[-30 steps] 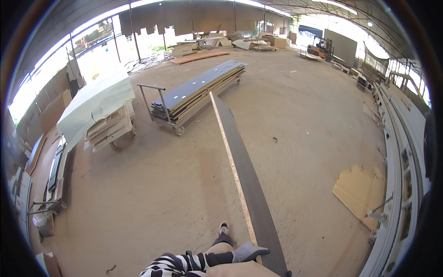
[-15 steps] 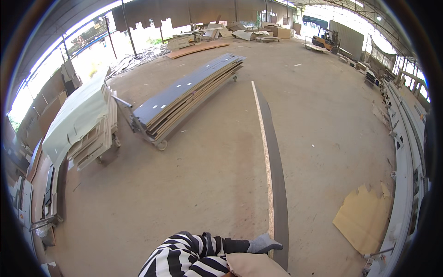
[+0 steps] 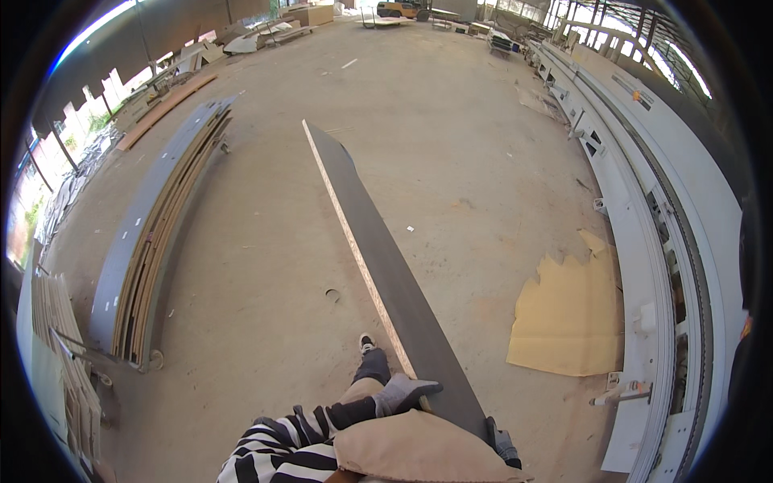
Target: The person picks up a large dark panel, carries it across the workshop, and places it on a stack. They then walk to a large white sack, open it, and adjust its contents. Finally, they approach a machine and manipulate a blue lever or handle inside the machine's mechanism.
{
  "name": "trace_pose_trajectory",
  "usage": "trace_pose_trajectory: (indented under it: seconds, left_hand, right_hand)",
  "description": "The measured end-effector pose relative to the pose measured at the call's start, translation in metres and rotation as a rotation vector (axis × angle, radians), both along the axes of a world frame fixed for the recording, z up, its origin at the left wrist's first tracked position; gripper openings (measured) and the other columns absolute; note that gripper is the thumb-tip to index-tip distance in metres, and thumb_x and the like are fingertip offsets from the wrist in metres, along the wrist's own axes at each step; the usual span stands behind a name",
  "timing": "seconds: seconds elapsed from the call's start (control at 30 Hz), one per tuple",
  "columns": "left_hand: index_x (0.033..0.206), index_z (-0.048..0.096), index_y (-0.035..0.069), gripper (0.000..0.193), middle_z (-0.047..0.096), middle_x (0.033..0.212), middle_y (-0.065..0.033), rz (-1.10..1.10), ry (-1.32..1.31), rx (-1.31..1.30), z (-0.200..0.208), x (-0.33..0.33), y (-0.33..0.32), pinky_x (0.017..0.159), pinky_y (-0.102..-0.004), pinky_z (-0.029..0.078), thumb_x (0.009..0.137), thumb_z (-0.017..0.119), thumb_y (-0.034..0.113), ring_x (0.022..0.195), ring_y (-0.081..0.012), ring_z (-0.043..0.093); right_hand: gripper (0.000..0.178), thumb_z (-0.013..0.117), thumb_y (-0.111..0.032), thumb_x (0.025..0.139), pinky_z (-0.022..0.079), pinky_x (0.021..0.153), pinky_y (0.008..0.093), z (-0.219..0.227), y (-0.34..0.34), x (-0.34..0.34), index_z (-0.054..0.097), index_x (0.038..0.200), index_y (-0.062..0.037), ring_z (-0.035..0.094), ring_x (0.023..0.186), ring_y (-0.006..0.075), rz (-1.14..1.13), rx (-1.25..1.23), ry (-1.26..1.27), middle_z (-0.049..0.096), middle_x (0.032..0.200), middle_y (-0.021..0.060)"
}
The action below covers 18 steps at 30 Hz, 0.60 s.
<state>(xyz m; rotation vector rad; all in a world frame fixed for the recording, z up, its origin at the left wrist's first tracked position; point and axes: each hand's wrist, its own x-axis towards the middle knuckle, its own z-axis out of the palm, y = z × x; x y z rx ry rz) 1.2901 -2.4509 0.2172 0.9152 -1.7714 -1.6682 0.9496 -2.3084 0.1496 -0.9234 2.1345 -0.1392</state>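
A long, narrow dark grey board (image 3: pixel 378 229) with a raw, speckled chipboard edge stretches away from my body, its far end slanting to the left. My left hand (image 3: pixel 400 393), in a grey work glove with dark fingertips, is clamped over the board's left edge near its close end. At the opposite edge, farther back, my gloved right hand (image 3: pixel 502 443) grips the board from the side; only part of it shows. A tan rounded piece (image 3: pixel 419 447) hides the nearest end of the board.
To the left lies a long stack of panels (image 3: pixel 165 217) on a wheeled cart, with more panels (image 3: pixel 56 314) nearer. A long grey machine (image 3: pixel 644 241) runs along the right. Torn yellowish sheet (image 3: pixel 568 318) lies on the floor beside it. A forklift (image 3: pixel 403 10) stands far off.
My view has swung to the right, so the panel stacks sit farther left and the machine fills more. The board's far end leans left in view. My right hand and a shoe have come into sight.
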Motion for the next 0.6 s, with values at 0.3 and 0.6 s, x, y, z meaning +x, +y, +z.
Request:
trace_pose_trajectory:
  seconds: [0.3, 0.6]
  left_hand:
    - [0.112, 0.06, 0.005, 0.031, 0.064, 0.104, -0.0111, -0.135, -0.002, 0.039, 0.076, 0.012, -0.296, 0.08, -0.031, 0.051, 0.084, 0.06, 0.016, 0.09, -0.0229, 0.062]
    - [0.1, 0.064, -0.004, 0.035, 0.066, 0.092, -0.0095, 0.164, 0.04, 0.91, 0.09, -0.051, -0.592, 0.072, -0.0281, 0.051, 0.08, 0.066, 0.024, 0.083, -0.0177, 0.063]
  right_hand:
    - [0.094, 0.038, -0.074, 0.078, 0.045, 0.083, 0.0414, 0.028, -0.251, 0.019, 0.058, 0.104, 0.0131, 0.058, 0.101, 0.0392, -0.009, 0.1, 0.013, 0.059, 0.099, 0.0331]
    - [0.092, 0.038, -0.072, 0.079, 0.047, 0.081, 0.0405, -0.01, -0.523, -0.009, 0.058, 0.101, 0.0156, 0.06, 0.095, 0.0394, -0.123, -0.038, 0.078, 0.06, 0.097, 0.0327]
